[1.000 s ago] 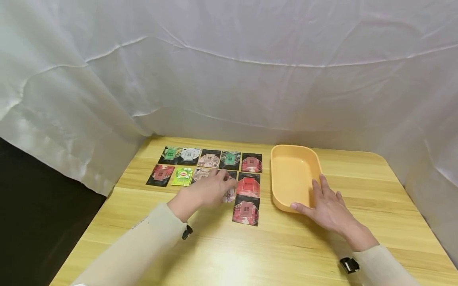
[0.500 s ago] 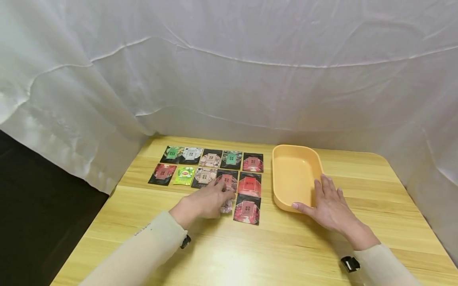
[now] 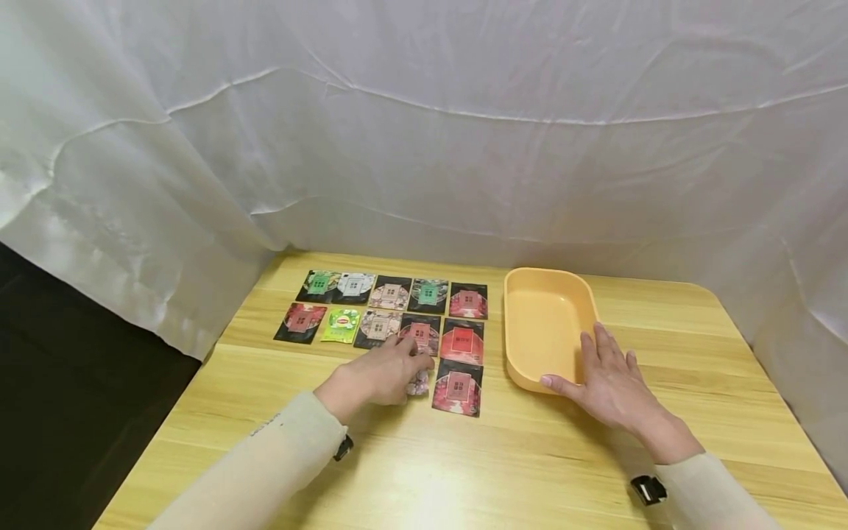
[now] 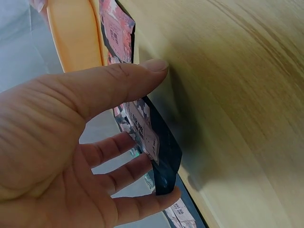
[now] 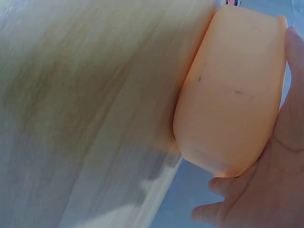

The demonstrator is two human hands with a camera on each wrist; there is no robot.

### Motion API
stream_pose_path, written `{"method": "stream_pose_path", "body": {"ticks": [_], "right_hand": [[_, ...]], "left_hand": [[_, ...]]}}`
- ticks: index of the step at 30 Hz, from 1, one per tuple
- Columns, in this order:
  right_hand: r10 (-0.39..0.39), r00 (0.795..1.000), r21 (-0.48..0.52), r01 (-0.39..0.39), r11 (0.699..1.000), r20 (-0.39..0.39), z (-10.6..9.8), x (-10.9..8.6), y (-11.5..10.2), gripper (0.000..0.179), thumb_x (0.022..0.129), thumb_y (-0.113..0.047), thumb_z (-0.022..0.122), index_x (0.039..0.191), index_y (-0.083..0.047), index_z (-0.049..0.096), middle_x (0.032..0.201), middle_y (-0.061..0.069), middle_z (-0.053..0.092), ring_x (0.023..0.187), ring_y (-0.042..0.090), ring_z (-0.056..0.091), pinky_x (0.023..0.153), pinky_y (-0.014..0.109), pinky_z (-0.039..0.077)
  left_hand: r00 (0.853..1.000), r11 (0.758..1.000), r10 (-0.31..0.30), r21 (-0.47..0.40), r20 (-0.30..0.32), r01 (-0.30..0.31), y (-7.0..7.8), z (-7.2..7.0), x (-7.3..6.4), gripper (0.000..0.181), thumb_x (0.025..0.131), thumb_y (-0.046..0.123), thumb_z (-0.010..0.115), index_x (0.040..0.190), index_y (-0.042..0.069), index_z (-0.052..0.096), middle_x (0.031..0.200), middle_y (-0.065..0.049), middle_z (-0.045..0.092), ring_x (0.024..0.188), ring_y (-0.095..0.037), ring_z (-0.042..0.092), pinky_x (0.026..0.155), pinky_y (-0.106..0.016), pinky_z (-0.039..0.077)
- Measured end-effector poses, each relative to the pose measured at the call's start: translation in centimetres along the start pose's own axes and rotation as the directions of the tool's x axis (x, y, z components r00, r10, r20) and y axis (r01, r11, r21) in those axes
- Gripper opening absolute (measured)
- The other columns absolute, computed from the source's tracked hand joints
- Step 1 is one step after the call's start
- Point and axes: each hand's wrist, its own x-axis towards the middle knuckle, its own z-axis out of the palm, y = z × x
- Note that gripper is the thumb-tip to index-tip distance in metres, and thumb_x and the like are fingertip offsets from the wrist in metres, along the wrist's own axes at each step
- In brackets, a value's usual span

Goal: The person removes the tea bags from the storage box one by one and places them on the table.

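My left hand (image 3: pixel 377 372) is low over the front of a group of tea sachets, pinching a pinkish, dark-edged tea sachet (image 3: pixel 419 383). In the left wrist view, that sachet (image 4: pixel 164 152) is tilted between the thumb and fingers; the fingers hide part of it. Just behind the hand lies a dark red sachet (image 3: pixel 422 330). To its right is another red sachet (image 3: pixel 457 388). My right hand (image 3: pixel 612 386) rests with spread fingers on the near right corner of a yellow-orange tray (image 3: pixel 539 331), thumb at the near rim.
Several sachets lie flat in two rows, including a green Lipton one (image 3: pixel 341 325) and a black-and-white one (image 3: pixel 353 288). The wooden table (image 3: pixel 503 471) meets a pale hanging cloth (image 3: pixel 424 162) at the back. A dark area borders the table's left side.
My left hand has come slightly toward me with the sachet, uncovering the sachets behind it, then nearly stopped. My right hand stays at the tray.
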Motion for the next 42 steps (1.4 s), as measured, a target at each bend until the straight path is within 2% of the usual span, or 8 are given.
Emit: {"method": "stream_pose_path", "body": {"ticks": [4,11,19,22,28,33,38,42], "right_hand": [[-0.002,1.000,0.001,0.002,1.000,-0.004,0.05,0.11,-0.08,0.124,0.094,-0.078,0.055,0.160,0.017,0.013,0.168,0.042,-0.003,0.153,0.065,0.006,0.117,0.083,0.007],[-0.009,1.000,-0.001,0.009,1.000,-0.011,0.16,0.25,-0.27,0.123,0.094,-0.078,0.055,0.160,0.017,0.014,0.168,0.042,-0.001,0.152,0.066,0.006,0.117,0.083,0.008],[-0.015,1.000,-0.010,0.015,1.000,-0.014,0.26,0.41,-0.20,0.123,0.094,-0.078,0.055,0.160,0.017,0.015,0.168,0.043,-0.001,0.152,0.066,0.007,0.117,0.083,0.009],[-0.012,1.000,-0.007,0.012,1.000,-0.012,0.21,0.47,-0.19,0.123,0.094,-0.079,0.055,0.160,0.017,0.014,0.168,0.042,-0.001,0.152,0.065,0.007,0.117,0.083,0.009],[-0.009,1.000,-0.002,0.009,1.000,-0.014,0.11,0.60,-0.03,0.124,0.093,-0.079,0.055,0.160,0.017,0.014,0.168,0.043,-0.001,0.152,0.066,0.008,0.116,0.083,0.008],[-0.005,1.000,0.006,0.005,1.000,-0.008,0.11,0.69,0.12,0.124,0.094,-0.079,0.055,0.160,0.017,0.013,0.168,0.042,-0.002,0.152,0.065,0.008,0.117,0.083,0.008],[-0.005,1.000,0.013,0.005,1.000,-0.006,0.05,0.76,0.10,0.124,0.093,-0.079,0.055,0.161,0.017,0.014,0.168,0.041,-0.002,0.153,0.065,0.008,0.117,0.083,0.007],[-0.007,1.000,0.011,0.007,1.000,-0.005,0.05,0.70,0.14,0.123,0.094,-0.079,0.055,0.161,0.016,0.014,0.168,0.041,-0.002,0.152,0.065,0.008,0.115,0.085,0.006]], "left_hand": [[1.000,1.000,-0.001,-0.005,0.001,0.001,-0.16,0.09,0.03,0.077,0.086,0.014,0.085,0.155,0.026,0.053,0.164,-0.022,0.040,0.152,-0.053,0.034,0.120,-0.066,0.037],[1.000,1.000,0.001,0.013,-0.008,-0.001,-0.31,0.30,0.07,0.074,0.085,0.016,0.086,0.152,0.027,0.056,0.156,-0.019,0.048,0.147,-0.049,0.043,0.117,-0.062,0.043],[1.000,1.000,-0.018,-0.004,0.004,0.018,-0.31,0.38,0.02,0.082,0.084,0.015,0.086,0.157,0.029,0.051,0.166,-0.020,0.038,0.151,-0.052,0.036,0.117,-0.067,0.040],[1.000,1.000,-0.021,-0.011,0.002,0.021,-0.37,0.37,-0.07,0.079,0.085,0.015,0.086,0.156,0.027,0.052,0.167,-0.021,0.036,0.151,-0.052,0.037,0.118,-0.066,0.040],[0.999,0.999,0.036,0.030,-0.014,-0.035,-0.48,0.48,0.10,0.066,0.089,0.006,0.079,0.150,0.020,0.057,0.157,-0.010,0.053,0.147,-0.036,0.048,0.124,-0.053,0.038],[0.997,0.997,0.077,0.031,-0.008,-0.077,-0.66,0.72,0.40,0.064,0.089,-0.002,0.073,0.148,0.019,0.059,0.162,-0.006,0.050,0.152,-0.030,0.043,0.129,-0.051,0.029],[0.997,0.997,0.072,0.012,-0.002,-0.072,-0.76,0.80,0.39,0.066,0.090,-0.005,0.070,0.149,0.022,0.058,0.164,-0.006,0.048,0.154,-0.032,0.040,0.128,-0.055,0.029],[0.996,0.996,0.084,-0.021,-0.041,-0.085,-0.96,0.75,0.03,0.065,0.090,0.002,0.073,0.151,0.020,0.056,0.163,-0.006,0.049,0.153,-0.032,0.042,0.128,-0.053,0.031]]}}
